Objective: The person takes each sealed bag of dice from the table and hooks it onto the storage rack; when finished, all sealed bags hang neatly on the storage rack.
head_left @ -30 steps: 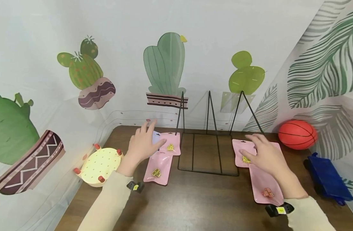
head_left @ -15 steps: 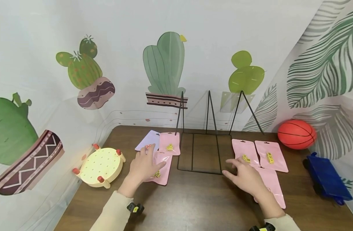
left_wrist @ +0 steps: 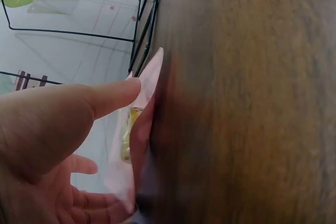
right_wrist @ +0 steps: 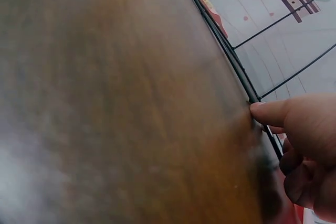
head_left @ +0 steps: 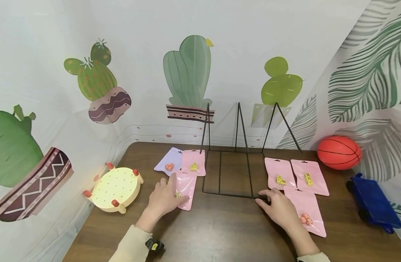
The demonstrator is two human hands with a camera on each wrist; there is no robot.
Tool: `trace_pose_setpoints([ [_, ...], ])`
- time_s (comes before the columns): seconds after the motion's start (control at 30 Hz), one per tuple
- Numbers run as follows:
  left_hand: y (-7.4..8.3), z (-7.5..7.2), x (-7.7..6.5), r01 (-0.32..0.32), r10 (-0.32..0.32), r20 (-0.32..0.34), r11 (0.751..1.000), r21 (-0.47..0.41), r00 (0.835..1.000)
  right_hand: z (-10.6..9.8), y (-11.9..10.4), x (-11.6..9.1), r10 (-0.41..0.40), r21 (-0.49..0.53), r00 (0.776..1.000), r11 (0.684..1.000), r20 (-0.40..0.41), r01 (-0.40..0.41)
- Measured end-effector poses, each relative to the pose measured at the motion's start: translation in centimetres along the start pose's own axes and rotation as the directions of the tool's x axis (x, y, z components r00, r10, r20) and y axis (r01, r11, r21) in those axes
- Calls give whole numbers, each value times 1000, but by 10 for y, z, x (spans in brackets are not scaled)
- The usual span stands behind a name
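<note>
A pink pouch [head_left: 188,184] with yellow dice in it lies on the table at the left of the black wire rack [head_left: 220,193]. My left hand [head_left: 163,198] spans this pouch, thumb near one edge and fingertips at the other. In the left wrist view the pouch [left_wrist: 140,135] is bowed between thumb and fingers. My right hand [head_left: 279,209] pinches the rack's front right corner; in the right wrist view the thumb lies on the dark rod [right_wrist: 244,80] with the fingers behind it.
Behind the left hand lie a lilac pouch [head_left: 170,160] and another pink pouch [head_left: 198,158]. Several pink pouches [head_left: 306,200] with dice lie at right. A yellow pegged disc [head_left: 116,187] stands at left; a red basketball [head_left: 339,152] and blue cart [head_left: 374,200] at right.
Both hands have come down and nearer to the body. The left moved from above the back pouches to the front one; the right moved left from the right-hand pouches to the rack's corner.
</note>
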State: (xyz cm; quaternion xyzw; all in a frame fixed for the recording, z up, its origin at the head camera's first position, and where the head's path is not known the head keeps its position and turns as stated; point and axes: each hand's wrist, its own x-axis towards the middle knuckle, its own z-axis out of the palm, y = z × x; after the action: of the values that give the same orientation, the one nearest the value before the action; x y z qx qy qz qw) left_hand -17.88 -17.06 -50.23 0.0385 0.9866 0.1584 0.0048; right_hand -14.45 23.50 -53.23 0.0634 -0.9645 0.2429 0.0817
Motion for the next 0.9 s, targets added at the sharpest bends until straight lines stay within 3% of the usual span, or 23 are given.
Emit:
trace_pose_setpoints([
  [0.27, -6, 4, 2, 24, -22, 13, 986, -164, 1000, 2, -1, -2, 56, 45, 998, 997, 16, -57],
  [0.63, -17, 7, 0, 50, -33, 52, 926, -374, 998, 1, 0, -3, 63, 72, 998, 995, 17, -64],
  [0.9, -23, 6, -3, 57, -42, 43, 893, -446, 998, 1, 1, -1, 63, 73, 998, 995, 15, -64],
])
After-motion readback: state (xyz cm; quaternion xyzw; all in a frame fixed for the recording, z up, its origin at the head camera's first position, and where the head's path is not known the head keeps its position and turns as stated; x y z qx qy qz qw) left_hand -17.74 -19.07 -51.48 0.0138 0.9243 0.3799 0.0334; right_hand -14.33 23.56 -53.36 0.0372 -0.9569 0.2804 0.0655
